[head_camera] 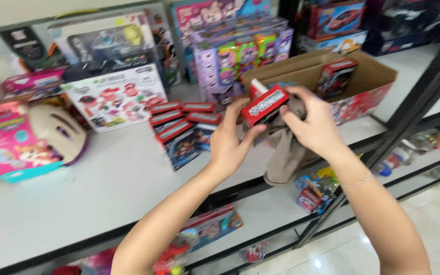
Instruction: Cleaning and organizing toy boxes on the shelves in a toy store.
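Note:
A small red toy box [264,105] is held over the white shelf [103,188] between both my hands. My left hand [231,138] grips it from below and the left. My right hand [309,122] holds its right end together with a beige cloth [287,153] that hangs down under the box. Just left of my hands, several matching small red boxes [182,127] stand in rows on the shelf. Behind my hands an open cardboard carton [367,81] lies on the shelf with more small red boxes [334,76] inside.
Large boxed toys [113,71] and a purple boxed set [240,51] stand at the shelf's back. A pink and cream toy case [26,140] lies at the left. A black upright post [413,102] stands at the right. Lower shelves [260,214] hold packaged toys.

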